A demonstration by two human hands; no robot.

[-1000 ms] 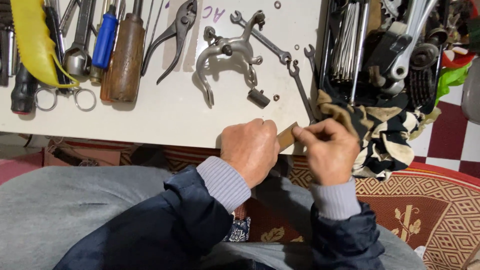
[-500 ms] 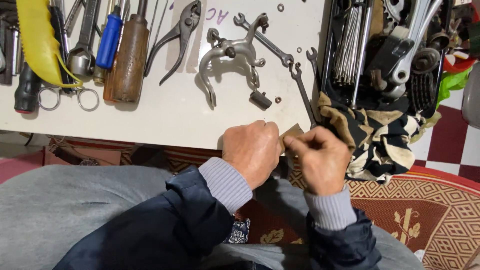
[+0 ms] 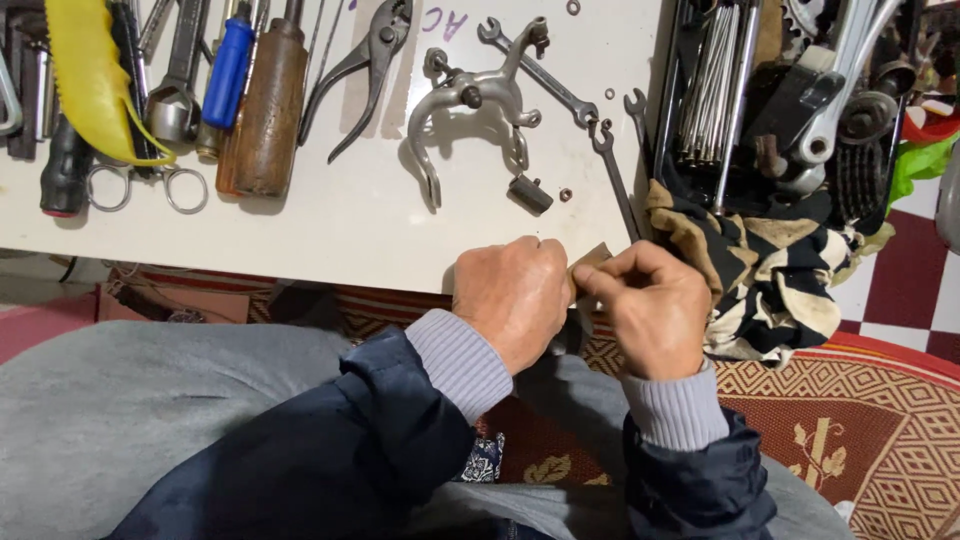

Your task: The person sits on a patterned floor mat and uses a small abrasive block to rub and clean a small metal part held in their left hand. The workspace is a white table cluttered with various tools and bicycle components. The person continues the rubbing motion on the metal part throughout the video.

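Note:
My left hand and my right hand meet at the front edge of the white table. Both pinch a small tan piece, like sandpaper or card, held between them. What lies under the left palm is hidden. Just beyond the hands lie a silver bicycle brake caliper, a small dark brake pad and a thin open-end wrench.
Screwdrivers with a brown handle and a blue handle, pliers, scissors and a yellow cloth fill the table's left. A black tray of hex keys and a striped rag sit right.
The right hand has shifted slightly left and closer to the left hand, working the tan piece between the fingers. The left hand has stayed at the table edge.

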